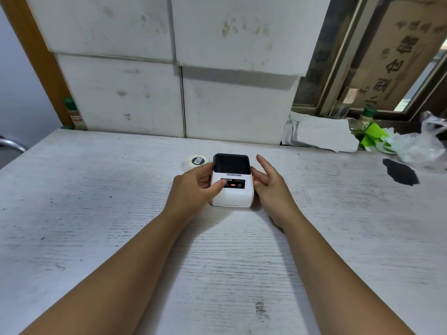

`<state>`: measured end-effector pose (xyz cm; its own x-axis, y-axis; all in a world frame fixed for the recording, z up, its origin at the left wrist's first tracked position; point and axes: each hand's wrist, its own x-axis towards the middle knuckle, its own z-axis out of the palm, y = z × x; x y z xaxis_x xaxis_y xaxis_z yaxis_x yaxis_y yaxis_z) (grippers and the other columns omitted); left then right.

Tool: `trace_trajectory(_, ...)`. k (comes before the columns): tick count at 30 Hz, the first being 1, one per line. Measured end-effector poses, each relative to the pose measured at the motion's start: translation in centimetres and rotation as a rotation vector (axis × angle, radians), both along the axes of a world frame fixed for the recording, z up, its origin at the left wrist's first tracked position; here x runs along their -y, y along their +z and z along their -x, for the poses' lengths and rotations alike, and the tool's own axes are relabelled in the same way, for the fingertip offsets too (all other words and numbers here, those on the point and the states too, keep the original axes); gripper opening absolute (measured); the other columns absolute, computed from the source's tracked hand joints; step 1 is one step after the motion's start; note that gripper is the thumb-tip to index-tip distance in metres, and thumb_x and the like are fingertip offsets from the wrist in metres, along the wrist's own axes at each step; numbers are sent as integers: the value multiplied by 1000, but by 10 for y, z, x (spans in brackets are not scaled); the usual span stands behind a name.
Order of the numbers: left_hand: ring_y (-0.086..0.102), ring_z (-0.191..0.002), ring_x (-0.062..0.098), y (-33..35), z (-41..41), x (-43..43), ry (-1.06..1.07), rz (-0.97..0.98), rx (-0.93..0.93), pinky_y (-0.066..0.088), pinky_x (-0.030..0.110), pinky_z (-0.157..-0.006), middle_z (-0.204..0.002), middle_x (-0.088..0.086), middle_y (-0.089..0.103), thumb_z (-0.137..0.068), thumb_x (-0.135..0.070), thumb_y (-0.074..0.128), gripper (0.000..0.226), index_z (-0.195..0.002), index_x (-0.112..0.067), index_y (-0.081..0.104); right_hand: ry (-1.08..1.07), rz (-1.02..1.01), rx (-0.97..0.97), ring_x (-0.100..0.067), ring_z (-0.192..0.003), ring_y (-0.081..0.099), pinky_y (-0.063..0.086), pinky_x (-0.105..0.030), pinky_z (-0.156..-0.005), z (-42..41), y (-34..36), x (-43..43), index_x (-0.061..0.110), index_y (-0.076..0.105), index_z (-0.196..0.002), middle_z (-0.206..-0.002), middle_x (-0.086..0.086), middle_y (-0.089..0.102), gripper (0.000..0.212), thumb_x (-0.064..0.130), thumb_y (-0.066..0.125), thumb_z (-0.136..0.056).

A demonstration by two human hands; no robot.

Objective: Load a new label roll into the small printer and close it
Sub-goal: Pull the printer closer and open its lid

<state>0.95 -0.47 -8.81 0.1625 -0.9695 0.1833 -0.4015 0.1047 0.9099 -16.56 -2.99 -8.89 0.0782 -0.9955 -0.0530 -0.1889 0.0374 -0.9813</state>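
Observation:
A small white printer (235, 194) with a dark lid and a lit orange button stands in the middle of the table, its lid down. My left hand (193, 189) grips its left side, thumb resting on the front control panel. My right hand (271, 187) touches its right side near an orange latch, fingers spread and raised. A white label roll (196, 161) lies flat on the table just behind my left hand, left of the printer's lid.
White foam boxes (179, 68) are stacked along the back of the whitewashed table (96, 201). Crumpled paper, a green item, bottles and plastic bags (416, 146) sit at the back right, with a black patch (401, 174) on the tabletop. A bottle (73, 112) stands back left.

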Motion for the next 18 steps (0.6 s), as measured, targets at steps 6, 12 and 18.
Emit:
trace_trajectory(6,65,-97,1,0,0,1,42,-54,-80,45,13,-86,-118,-3,68,-72,-29,78,66,-132,-24,51,-36,-14,1,-13,-118,60,48,-17,-77,1,-5,7,36,35,-146,-140,4,57,61,-1,41,-97)
trace_trajectory(12,65,-92,-4,0,-1,3,54,-56,-83,44,2,-77,-112,-4,71,-72,-29,78,67,-133,-26,51,-80,-33,15,-14,-130,49,46,-23,-80,0,-4,6,41,31,-146,-149,-3,45,65,4,48,-95)
trace_trajectory(18,66,-95,-4,-1,-1,1,48,-47,-111,47,12,-86,-112,-3,71,-71,-29,79,69,-133,-27,50,-106,-44,-20,-19,-111,63,58,-35,-77,-3,-7,10,40,37,-143,-133,1,61,62,11,56,-92)
